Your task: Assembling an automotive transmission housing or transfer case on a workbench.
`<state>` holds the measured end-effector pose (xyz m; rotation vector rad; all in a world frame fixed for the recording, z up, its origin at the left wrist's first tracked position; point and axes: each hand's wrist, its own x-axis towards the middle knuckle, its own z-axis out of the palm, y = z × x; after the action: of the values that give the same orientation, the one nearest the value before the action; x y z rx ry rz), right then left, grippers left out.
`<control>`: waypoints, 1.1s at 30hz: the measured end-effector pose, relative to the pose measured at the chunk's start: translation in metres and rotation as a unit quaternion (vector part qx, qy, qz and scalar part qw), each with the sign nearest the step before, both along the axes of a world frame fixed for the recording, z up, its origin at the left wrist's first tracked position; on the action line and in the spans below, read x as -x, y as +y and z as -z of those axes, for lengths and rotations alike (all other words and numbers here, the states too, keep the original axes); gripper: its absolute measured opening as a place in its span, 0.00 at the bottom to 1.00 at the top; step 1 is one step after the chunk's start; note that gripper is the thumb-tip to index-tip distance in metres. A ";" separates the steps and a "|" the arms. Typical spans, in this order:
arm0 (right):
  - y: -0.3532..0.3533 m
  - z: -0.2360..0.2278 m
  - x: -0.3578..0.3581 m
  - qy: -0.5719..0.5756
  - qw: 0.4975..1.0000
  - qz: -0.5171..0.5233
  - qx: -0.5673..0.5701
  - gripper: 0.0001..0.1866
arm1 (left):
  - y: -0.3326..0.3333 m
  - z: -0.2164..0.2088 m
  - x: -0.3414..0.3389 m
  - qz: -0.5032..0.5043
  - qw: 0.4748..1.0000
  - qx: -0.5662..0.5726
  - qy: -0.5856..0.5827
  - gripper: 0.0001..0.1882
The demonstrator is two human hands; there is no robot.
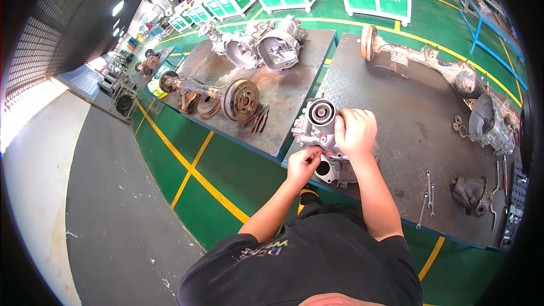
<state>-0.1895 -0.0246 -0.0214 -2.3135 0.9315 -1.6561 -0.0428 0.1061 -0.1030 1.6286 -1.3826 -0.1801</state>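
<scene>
Casing: grey metal casing (pixel 318 132) stood at the bench's (pixel 399 136) 8 o'clock corner, round bore (pixel 323 112) at its 12.
Left hand: left hand (pixel 303 165) at casing's 7 o'clock, fingers bent and bunched; couldn't tell if they pinched anything.
Right hand: right hand (pixel 357 133) against casing's 3 o'clock side, beside bore; fingertips unclear, firm grip couldn't be confirmed.
Tip risk: casing stood near the edge; lopsided push could have slid or toppled it.
Nip risk: left fingers sat by the dark lower opening (pixel 323 168); casing shift might have caught them.
</scene>
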 end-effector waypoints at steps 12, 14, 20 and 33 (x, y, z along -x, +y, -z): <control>-0.001 0.000 0.001 -0.005 1.000 0.003 0.006 0.10 | -0.001 0.004 -0.001 0.028 0.997 0.053 -0.058 0.10; 0.000 -0.001 0.000 0.000 1.000 0.004 0.002 0.10 | 0.000 0.009 -0.011 0.037 0.994 0.074 -0.069 0.10; -0.001 0.002 0.000 -0.009 1.000 0.001 0.007 0.10 | 0.004 -0.008 0.005 -0.031 0.982 0.011 -0.185 0.11; 0.002 -0.001 0.001 -0.001 1.000 0.003 -0.003 0.09 | 0.003 -0.016 0.010 -0.043 0.984 -0.043 -0.167 0.09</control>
<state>-0.1905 -0.0229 -0.0205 -2.3066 0.9440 -1.6550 -0.0524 0.1087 -0.0868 1.8489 -1.5664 0.0900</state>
